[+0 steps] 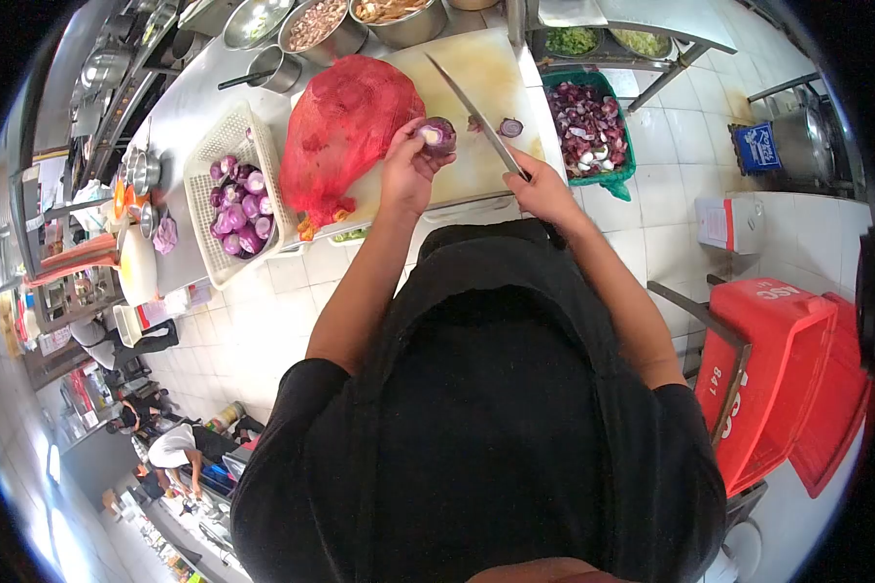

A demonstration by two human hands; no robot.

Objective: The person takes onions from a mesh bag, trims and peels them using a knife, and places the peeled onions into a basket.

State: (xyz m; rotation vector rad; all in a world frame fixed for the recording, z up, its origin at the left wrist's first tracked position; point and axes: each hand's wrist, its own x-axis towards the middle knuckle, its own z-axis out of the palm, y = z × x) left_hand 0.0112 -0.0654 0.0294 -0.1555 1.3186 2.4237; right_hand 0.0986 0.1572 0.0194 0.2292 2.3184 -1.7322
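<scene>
A purple onion (438,136) with a pale cut face is held in the fingers of my left hand (407,173), over the near part of the cutting board (467,76). My right hand (544,190) is wrapped round the handle of a long knife (478,115), whose blade slants up and left across the board. Beside the blade lies a small onion piece (510,127). Just left of my left hand rests a big red mesh bag (345,121). A cream basket (204,223) with several peeled purple onions (243,209) stands further left.
Right of the board is a green crate (624,117) of onion scraps. Metal bowls and pots (321,49) line the back of the counter. A red bin (768,360) stands on the right. Other people work at the lower left, one in a white shirt (173,445).
</scene>
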